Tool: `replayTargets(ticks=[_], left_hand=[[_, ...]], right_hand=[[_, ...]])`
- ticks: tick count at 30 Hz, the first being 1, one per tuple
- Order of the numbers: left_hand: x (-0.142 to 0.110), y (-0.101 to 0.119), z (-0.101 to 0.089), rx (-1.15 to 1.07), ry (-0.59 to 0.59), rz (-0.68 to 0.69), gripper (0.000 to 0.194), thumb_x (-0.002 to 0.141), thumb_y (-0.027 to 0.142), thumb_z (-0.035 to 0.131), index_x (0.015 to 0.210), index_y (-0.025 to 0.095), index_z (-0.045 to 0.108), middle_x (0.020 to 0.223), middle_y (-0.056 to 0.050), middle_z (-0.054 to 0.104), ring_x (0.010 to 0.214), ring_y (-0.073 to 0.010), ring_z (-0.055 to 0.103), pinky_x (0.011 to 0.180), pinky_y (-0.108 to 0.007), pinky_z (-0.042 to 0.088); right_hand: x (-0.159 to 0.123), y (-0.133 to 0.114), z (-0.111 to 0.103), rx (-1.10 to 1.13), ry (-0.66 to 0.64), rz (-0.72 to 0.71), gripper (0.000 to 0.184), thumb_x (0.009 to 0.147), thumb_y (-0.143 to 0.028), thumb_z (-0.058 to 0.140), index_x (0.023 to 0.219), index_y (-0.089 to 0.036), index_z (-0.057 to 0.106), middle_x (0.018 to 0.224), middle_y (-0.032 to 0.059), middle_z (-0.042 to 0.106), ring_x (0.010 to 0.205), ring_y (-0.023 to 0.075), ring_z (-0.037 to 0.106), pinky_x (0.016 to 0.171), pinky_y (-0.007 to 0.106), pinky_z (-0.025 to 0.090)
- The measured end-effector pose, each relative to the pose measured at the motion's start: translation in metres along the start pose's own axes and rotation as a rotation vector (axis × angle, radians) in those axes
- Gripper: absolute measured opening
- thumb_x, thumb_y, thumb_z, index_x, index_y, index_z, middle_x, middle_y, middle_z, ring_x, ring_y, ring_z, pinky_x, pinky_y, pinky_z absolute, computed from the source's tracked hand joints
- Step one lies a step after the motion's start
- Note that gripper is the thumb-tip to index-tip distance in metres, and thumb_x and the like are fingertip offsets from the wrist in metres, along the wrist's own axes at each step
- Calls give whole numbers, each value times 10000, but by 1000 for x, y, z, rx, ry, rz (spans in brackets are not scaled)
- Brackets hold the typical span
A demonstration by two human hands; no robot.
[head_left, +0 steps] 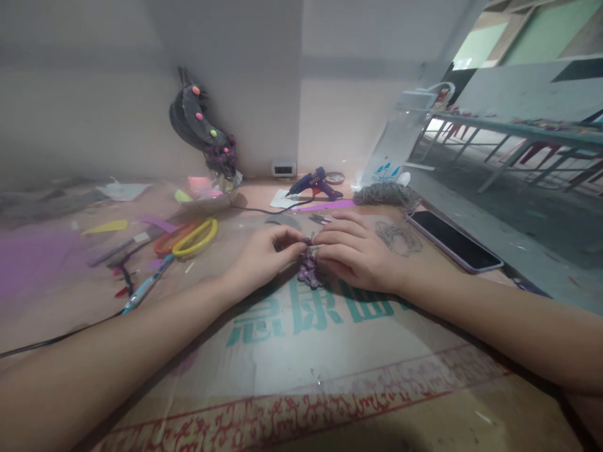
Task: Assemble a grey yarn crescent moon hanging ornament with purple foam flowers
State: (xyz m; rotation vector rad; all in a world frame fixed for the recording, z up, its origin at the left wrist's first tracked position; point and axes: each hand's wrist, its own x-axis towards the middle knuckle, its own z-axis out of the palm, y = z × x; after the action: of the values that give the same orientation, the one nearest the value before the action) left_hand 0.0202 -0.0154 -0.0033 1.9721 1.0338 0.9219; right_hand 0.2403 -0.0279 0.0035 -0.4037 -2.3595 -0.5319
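In the head view, a small purple-and-grey clustered piece [308, 275] with rounded, petal-like lobes lies between my hands at the middle of the table. My left hand [264, 254] pinches its upper left edge between thumb and fingers. From the other side, my right hand [360, 251] grips it, the fingertips closed at its upper right edge. Something thin and pale shows at the right fingertips, too blurred to name. Loose grey yarn [399, 238] lies just beyond my right hand, and a thicker bundle of grey yarn [386, 194] sits behind it.
Scissors [195, 238] and a blue pen [149, 282] lie left. A bowl [214, 201] stands below a dark crescent ornament [193, 116]. At the back are a glue gun [316, 183] and water bottle [393, 147]; a phone [455, 242] lies near the right edge.
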Motion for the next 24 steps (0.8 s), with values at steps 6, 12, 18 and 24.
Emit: replayTargets(ticks=[6,12,18,24], left_hand=[[-1,2,-2,29,-16,15,126,842,283,602,890,187,668,884,-8,725,826,-161,655,782,-283,505],[-1,1,-1,9,-28,3,185,856,351,601,913,185,661,898,-32,718,823,-177,647,788,-313,506],[-1,-2,0,-64,-24,-5,192,870,354,594,936,185,656,914,-33,714,820,-163,650,768,-287,509],[0,-4,0,-81,-19,-29,182,870,337,601,950,181,649,930,-39,718,806,-157,654,769,-297,522]], right_hand=[[1,1,0,125,-14,15,121,911,-137,547,1014,-176,597,998,95,706,980,194,626,969,437,500],[-2,2,1,164,80,218,229,912,-139,512,1125,-210,559,1049,94,665,1003,213,615,871,416,520],[-6,7,6,144,-17,394,234,940,-231,523,1166,-211,579,1040,84,686,975,241,626,849,413,500],[-13,33,10,-40,-149,596,259,897,-236,588,1142,-169,641,1120,135,650,1069,281,582,901,435,473]])
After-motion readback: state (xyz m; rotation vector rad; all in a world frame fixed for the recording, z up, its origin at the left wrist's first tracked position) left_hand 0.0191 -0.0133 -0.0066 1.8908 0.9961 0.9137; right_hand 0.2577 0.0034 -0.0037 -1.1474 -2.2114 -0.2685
